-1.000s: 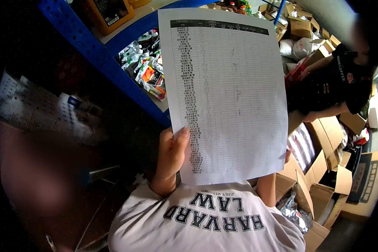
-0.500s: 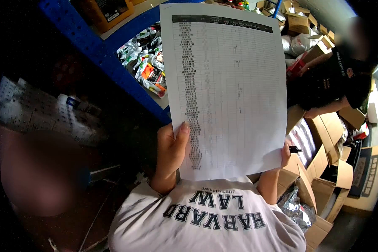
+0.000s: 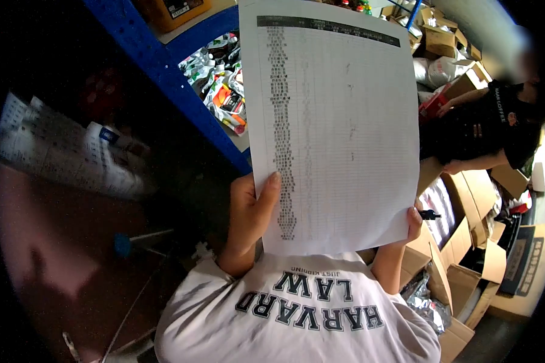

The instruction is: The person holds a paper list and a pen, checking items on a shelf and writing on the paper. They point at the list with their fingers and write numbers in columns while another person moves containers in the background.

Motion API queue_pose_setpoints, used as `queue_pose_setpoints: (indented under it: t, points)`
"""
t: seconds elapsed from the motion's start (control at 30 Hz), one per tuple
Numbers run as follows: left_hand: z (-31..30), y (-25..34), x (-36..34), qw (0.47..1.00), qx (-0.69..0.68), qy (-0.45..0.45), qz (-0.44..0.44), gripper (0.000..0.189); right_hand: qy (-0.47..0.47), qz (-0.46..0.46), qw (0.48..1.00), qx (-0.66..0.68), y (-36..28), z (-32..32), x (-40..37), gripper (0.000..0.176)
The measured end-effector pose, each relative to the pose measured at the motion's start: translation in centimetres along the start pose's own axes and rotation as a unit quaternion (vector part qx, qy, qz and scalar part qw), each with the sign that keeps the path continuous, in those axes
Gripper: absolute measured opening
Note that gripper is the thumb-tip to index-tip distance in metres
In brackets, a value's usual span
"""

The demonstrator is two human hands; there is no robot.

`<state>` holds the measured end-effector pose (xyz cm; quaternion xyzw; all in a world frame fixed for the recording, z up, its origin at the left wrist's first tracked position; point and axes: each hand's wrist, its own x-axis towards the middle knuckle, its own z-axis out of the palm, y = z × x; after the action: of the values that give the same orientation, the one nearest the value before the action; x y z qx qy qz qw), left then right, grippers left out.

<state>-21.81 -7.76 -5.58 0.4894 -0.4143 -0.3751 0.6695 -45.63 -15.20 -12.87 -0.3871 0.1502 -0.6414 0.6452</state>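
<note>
Fingers of left hand (image 3: 247, 210) and right hand (image 3: 414, 225) grasp a white printed paper sheet (image 3: 345, 142); a slim black pen (image 3: 430, 215), hidden earlier, now juts from the right, apparently gripped too.

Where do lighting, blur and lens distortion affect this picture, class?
Head view: rounded black borders, suggesting a wide lens; head view: the left side is murky, its papers dim; head view: the printed sheet is brighter, its small text too smudged to read; head view: a blur hides the co-worker's head.
</note>
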Motion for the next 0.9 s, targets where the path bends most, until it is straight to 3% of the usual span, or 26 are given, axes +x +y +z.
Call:
queue_pose_setpoints:
  t: [0.27, 0.47, 0.67, 0.77, 0.9]
  points:
    - [0.5, 0.3, 0.1, 1.000, -0.007, 0.018, -0.024, 0.021, 0.102, 0.005, 0.995, -0.019, -0.3, 2.1, -0.2, 0.023]
    - [1.1, -0.4, 0.4, 0.999, -0.030, 0.016, -0.029, 0.022, 0.010, -0.003, 0.999, -0.032, -0.6, -0.1, -0.3, 0.020]
    - [1.6, -0.6, 0.8, 0.999, -0.036, 0.006, -0.019, 0.023, 0.065, -0.029, 0.997, -0.017, -0.6, -0.4, -0.2, 0.017]
    - [1.6, -0.8, 0.7, 1.000, -0.024, -0.001, -0.012, 0.023, 0.024, -0.020, 0.998, -0.054, -1.1, -0.9, -0.1, 0.016]
    - [1.9, -0.8, 0.7, 0.999, -0.030, 0.011, -0.014, 0.022, 0.036, -0.010, 0.999, -0.028, -1.4, -0.3, 0.2, 0.015]
